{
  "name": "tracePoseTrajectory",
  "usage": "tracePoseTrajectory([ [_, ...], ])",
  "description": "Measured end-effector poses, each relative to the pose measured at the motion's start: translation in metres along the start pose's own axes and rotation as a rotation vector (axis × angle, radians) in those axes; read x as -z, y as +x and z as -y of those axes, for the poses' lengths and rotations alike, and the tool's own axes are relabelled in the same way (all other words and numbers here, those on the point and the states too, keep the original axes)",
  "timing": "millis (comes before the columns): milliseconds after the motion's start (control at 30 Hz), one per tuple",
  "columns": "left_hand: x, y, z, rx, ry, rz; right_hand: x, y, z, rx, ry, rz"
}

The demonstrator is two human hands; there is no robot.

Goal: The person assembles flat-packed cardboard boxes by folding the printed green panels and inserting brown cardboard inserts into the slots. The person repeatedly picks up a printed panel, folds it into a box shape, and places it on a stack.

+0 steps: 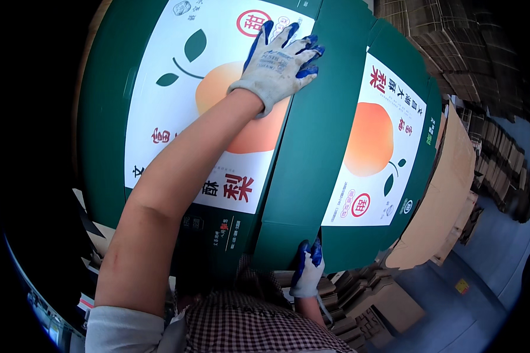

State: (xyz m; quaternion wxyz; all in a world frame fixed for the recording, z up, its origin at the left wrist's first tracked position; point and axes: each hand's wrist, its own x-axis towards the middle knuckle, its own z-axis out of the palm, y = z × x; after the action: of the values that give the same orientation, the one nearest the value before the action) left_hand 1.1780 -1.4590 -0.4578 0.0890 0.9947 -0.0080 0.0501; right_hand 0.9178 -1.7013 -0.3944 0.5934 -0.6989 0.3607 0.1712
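A large flat green cardboard box (312,147) with white panels showing an orange fruit fills most of the view, held up close in front of me. My left hand (278,62), in a white glove with blue fingertips, presses flat on the far part of the left panel, fingers spread. My right hand (307,272), in the same kind of glove, grips the near lower edge of the box at its middle fold, fingers curled over the edge.
Stacks of flat brown cardboard (447,194) stand to the right, with more piles (489,53) at the upper right. Smaller folded cartons (365,300) lie below the box. A blue-grey floor (489,276) shows at the lower right.
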Motion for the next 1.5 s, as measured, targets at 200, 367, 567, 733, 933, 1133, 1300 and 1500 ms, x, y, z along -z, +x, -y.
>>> tracePoseTrajectory([
  [200,-0.004,-0.003,-0.005,0.034,0.007,0.064,0.002,0.002,-0.007,-0.026,-0.086,-0.016],
  [367,-0.014,-0.002,-0.003,0.004,0.030,0.005,0.002,0.008,-0.018,-0.038,0.002,-0.058],
  [567,-0.001,0.009,-0.028,-0.150,-0.186,-0.039,0.005,0.013,-0.022,-0.038,-0.046,-0.028],
  [733,-0.001,0.006,-0.031,-0.151,-0.182,-0.050,0.002,0.009,-0.021,-0.040,-0.009,-0.039],
  [933,-0.004,0.007,-0.031,-0.139,-0.169,-0.102,0.003,0.015,-0.027,-0.041,-0.050,-0.024],
  [1133,-0.009,0.008,-0.030,-0.158,-0.170,-0.148,-0.005,0.023,-0.033,-0.035,0.037,-0.052],
  [1300,-0.016,0.007,-0.026,-0.166,-0.174,-0.272,-0.005,0.025,-0.038,-0.022,-0.030,-0.074],
  [1500,0.008,0.006,-0.002,-0.058,0.030,0.013,0.013,-0.008,-0.016,0.114,-0.294,0.059],
])
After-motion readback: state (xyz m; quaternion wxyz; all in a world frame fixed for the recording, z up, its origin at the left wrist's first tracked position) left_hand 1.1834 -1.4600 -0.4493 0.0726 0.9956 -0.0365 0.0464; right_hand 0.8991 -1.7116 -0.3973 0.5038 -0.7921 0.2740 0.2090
